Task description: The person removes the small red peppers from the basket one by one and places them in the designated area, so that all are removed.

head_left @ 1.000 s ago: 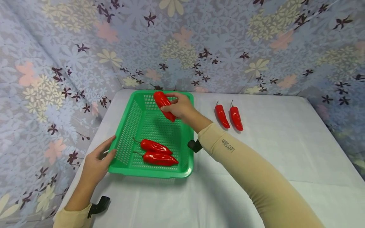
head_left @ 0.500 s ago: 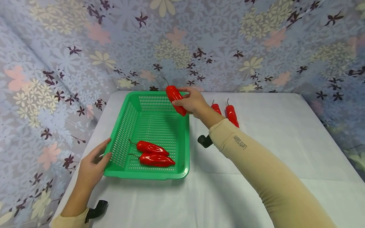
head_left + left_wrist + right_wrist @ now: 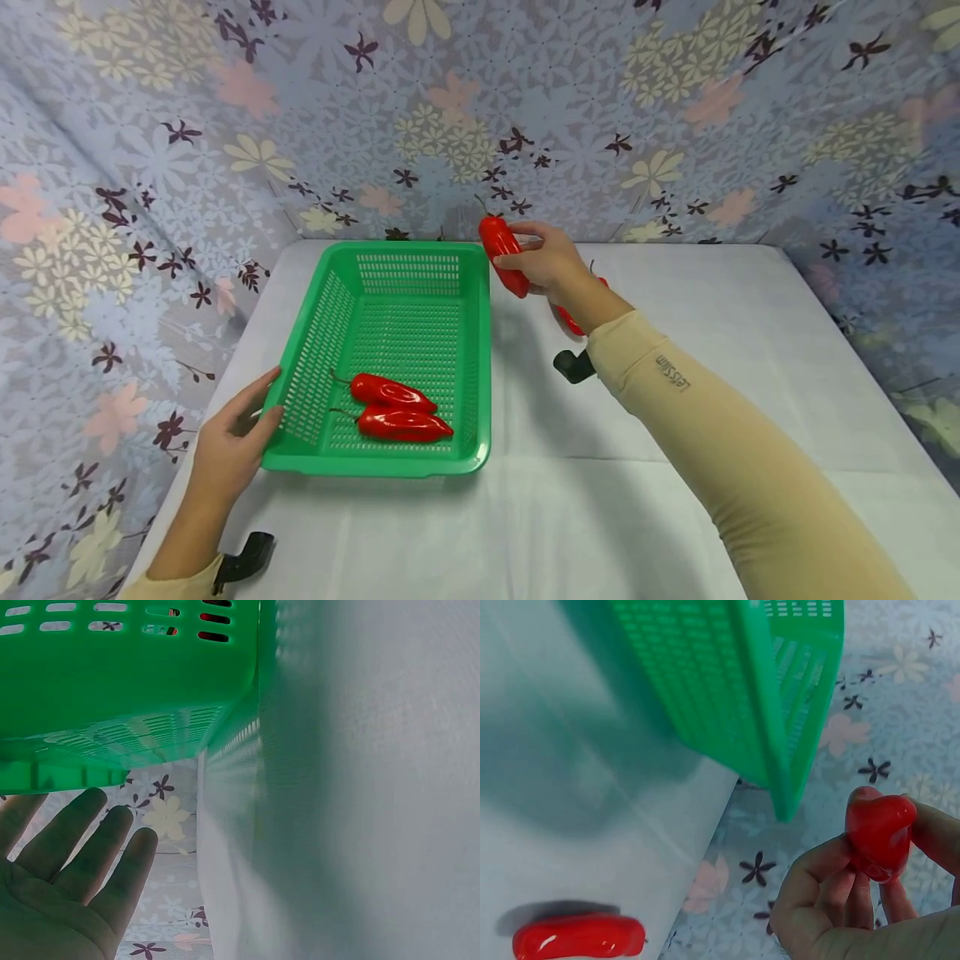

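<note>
Left hand (image 3: 227, 446): straight fingers touch basket (image 3: 486, 358)
Right hand (image 3: 549, 257): holds one pepper (image 3: 501, 242)
Basket, near: two peppers (image 3: 405, 423) in
Bench (image 3: 712, 358), right: part-hidden peppers (image 3: 573, 322)

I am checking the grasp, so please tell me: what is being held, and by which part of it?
The right hand holds a red pepper around its middle, between thumb and fingers. The left hand touches the green basket's rim with extended fingers.

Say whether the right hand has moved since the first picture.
Yes, rightward: the right hand went from over the green basket to beyond its right rim.
</note>
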Available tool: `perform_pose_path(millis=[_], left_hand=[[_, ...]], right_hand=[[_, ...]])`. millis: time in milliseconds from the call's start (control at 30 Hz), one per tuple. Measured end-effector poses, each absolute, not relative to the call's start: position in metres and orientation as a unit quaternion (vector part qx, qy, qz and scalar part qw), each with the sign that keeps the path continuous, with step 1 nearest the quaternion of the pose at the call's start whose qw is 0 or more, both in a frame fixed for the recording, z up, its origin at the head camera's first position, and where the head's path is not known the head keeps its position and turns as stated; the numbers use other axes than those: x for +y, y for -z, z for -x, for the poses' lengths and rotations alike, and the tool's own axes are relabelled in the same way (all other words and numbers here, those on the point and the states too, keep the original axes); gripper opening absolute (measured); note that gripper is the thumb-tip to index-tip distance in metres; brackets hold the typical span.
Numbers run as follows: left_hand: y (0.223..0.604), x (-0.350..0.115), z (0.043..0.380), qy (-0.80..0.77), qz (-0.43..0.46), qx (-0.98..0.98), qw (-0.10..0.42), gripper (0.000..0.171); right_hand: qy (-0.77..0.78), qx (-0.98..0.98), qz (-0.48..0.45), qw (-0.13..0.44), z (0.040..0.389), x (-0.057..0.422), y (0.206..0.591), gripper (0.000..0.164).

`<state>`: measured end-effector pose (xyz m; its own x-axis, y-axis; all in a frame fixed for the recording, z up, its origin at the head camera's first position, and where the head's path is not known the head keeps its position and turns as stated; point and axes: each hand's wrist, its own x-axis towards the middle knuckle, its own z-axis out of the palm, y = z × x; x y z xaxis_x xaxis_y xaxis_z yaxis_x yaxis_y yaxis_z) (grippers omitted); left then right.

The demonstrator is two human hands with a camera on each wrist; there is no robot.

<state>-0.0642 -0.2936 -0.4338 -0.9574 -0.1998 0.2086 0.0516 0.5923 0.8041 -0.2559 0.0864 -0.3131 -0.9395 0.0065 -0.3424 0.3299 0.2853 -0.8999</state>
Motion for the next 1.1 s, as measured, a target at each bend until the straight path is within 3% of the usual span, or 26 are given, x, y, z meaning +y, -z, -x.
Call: perform_pose_path(millis=[500, 1100], left_hand=[[0.438, -0.295, 0.067, 0.459, -0.018, -0.873, 0.162, 0.05], [0.439, -0.297, 0.067, 0.459, -0.014, -0.874, 0.161, 0.05]], right_hand=[[0.583, 0.785, -0.174, 0.114, 0.261, 0.145, 0.33, 0.072], [0.575, 0.771, -0.253, 0.102, 0.262, 0.233, 0.385, 0.079]])
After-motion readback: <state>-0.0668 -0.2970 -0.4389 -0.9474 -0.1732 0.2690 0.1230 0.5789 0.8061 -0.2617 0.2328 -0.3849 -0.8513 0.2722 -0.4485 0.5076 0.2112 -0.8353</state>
